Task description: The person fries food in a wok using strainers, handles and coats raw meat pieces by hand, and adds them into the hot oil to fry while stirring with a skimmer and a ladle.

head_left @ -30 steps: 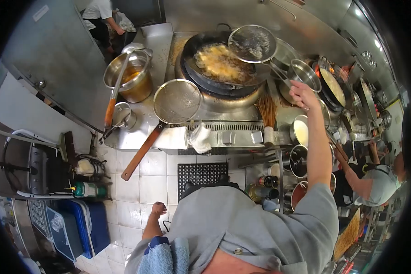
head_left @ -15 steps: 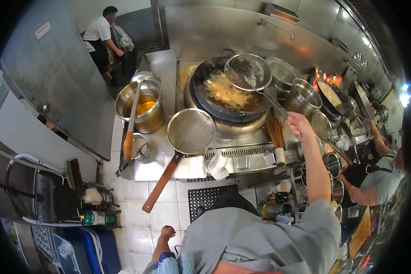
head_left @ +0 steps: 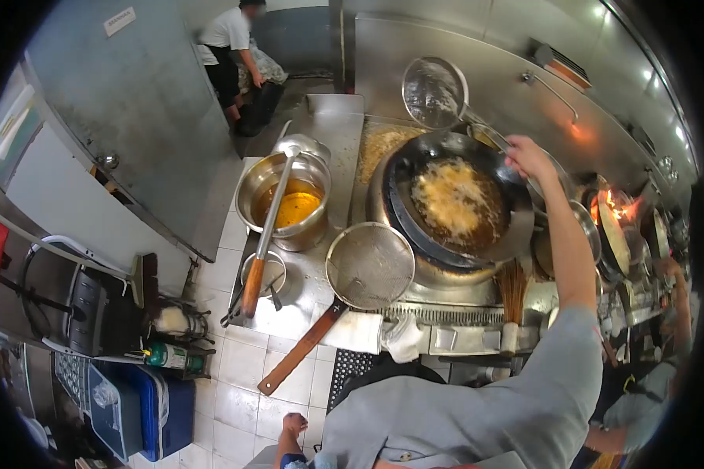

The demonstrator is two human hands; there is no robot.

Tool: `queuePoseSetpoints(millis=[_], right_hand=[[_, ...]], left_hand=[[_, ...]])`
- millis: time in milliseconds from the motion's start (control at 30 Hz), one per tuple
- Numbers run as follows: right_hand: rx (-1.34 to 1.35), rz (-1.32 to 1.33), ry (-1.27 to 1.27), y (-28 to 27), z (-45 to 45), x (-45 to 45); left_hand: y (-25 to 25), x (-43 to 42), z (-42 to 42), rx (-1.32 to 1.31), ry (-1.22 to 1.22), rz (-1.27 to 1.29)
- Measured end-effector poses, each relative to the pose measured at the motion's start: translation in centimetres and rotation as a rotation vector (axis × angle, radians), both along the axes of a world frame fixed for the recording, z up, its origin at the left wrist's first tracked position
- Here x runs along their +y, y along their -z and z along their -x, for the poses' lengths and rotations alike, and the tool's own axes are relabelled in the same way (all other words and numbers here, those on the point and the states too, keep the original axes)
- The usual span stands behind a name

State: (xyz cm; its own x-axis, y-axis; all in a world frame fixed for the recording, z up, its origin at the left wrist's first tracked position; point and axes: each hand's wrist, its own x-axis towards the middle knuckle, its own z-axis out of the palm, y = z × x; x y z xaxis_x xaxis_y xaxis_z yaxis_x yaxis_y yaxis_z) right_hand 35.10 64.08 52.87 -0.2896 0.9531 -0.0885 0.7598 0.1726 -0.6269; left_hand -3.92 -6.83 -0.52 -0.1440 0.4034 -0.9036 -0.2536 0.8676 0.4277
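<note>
My right hand [head_left: 529, 159] is closed round the handle of a round mesh skimmer [head_left: 435, 92], raised above the far left rim of the wok. In the black wok [head_left: 516, 234], pale golden food [head_left: 454, 199] bubbles in hot oil. My left hand [head_left: 295, 424] hangs low by my side over the tiled floor, fingers curled in with nothing visible in them. A second mesh skimmer [head_left: 370, 266] with a wooden handle lies on the counter in front of the wok.
A steel pot [head_left: 313, 230] of orange oil stands at left, a wooden-handled ladle [head_left: 270, 227] across it. A small pot [head_left: 267, 275] and white cloth [head_left: 403, 338] are nearby. A bamboo brush [head_left: 512, 293] stands right. Flames [head_left: 614, 205] rise farther right, near one co-worker; another bends by the door.
My right hand has lifted the skimmer up and away from over the frying food towards the wok's far side. My view has shifted right. The co-worker at the back has lowered the bag.
</note>
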Motion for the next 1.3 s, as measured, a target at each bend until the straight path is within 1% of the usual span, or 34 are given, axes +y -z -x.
queuePoseSetpoints(millis=[33, 67, 100, 133, 200, 300, 333, 400, 467, 533, 600, 633, 667, 700, 733, 767, 800, 867, 900, 933, 1000, 1067, 1167, 1233, 1267, 1300], right_hand=[[-0.174, -0.216, -0.098, 0.9, 1.9, 3.9], [-0.345, -0.433, -0.191, 2.9, 3.8, 7.3], [-0.432, -0.542, -0.183, 4.1, 6.5, 8.6], [-0.52, -0.648, -0.172, 5.4, 9.7, 9.4], [-0.708, -0.452, -0.173, 8.5, 13.4, 12.3], [-0.729, -0.405, -0.187, 9.0, 15.0, 12.2], [-0.695, -0.431, -0.176, 8.8, 14.4, 12.6], [-0.634, -0.479, -0.137, 7.5, 11.4, 13.6], [-0.616, -0.536, -0.138, 3.3, 7.7, 10.5], [-0.454, -0.741, -0.155, 2.4, 0.3, 9.4], [-0.085, -0.217, 0.028, -2.1, -4.2, 1.9], [-0.02, -0.147, 0.073, -2.8, -6.7, -1.0], [0.047, -0.083, 0.115, -3.1, -9.6, -3.4], [0.034, -0.072, 0.152, -3.1, -12.0, -6.0], [0.023, -0.062, 0.187, -2.8, -14.0, -8.4], [-0.044, -0.067, 0.254, -2.6, -14.8, -11.6], [-0.11, -0.071, 0.32, -2.4, -15.5, -14.4], [-0.006, -0.073, 0.351, 1.4, -19.9, -16.7], [0.046, -0.074, 0.364, 3.5, -21.6, -17.7], [0.045, -0.022, 0.422, 4.4, -21.4, -19.1], [0.032, 0.082, 0.524, 5.7, -20.3, -20.8], [0.057, 0.14, 0.475, 8.2, -19.1, -20.0], [0.226, 0.429, 0.26, 11.6, -16.9, -16.9], [0.419, 0.561, 0.236, 13.1, -15.7, -16.3], [0.512, 0.627, 0.224, 13.5, -15.3, -15.9], [0.552, 0.634, 0.249, 13.1, -14.8, -16.5]], left_hand=[[-1.4, 0.2, -1.4, 0.01, -0.304, 0.192], [-2.0, -0.1, -1.9, -0.04, -0.273, 0.154], [-2.8, -0.4, -2.8, 0.017, -0.271, 0.154], [-3.4, -0.9, -3.6, -0.01, -0.425, 0.12], [-1.2, -2.1, -4.5, -0.015, -0.403, 0.15], [-2.3, -2.5, -5.8, 0.095, -0.53, 0.228], [-2.9, -2.5, -5.8, 0.073, -0.486, 0.23], [-5.7, -1.2, -5.1, 0.027, -0.38, 0.235], [-5.2, -0.8, -3.6, -0.005, -0.359, 0.212], [-5.2, -0.2, -1.8, -0.02, -0.359, 0.169], [-3.9, 0.2, 1.2, -0.081, -0.322, 0.113], [-3.3, 0.2, 2.8, -0.106, -0.278, 0.038], [-3.2, 0.9, 4.0, -0.033, -0.249, 0.088], [-1.9, 1.3, 5.5, 0.041, -0.225, 0.131], [-1.2, 1.3, 8.1, -0.15, -0.238, 0.014], [-1.7, 2.2, 9.3, -0.087, -0.232, 0.031], [-1.7, 3.0, 11.1, -0.198, -0.265, 0.01], [-2.4, 3.9, 12.9, -0.002, -0.175, -0.051], [-2.7, 4.5, 13.6, 0.083, -0.141, -0.033], [-2.9, 4.9, 14.0, 0.167, -0.11, -0.018], [-3.5, 5.9, 14.6, 0.219, -0.098, 0.015], [-4.3, 5.8, 13.9, 0.253, -0.054, 0.009], [-5.0, 4.7, 12.0, 0.262, -0.043, -0.024], [-5.1, 3.4, 10.0, 0.267, -0.074, -0.036], [-4.9, 2.4, 9.1, 0.214, -0.091, -0.067], [-5.1, 1.4, 7.9, 0.182, -0.159, -0.042]])
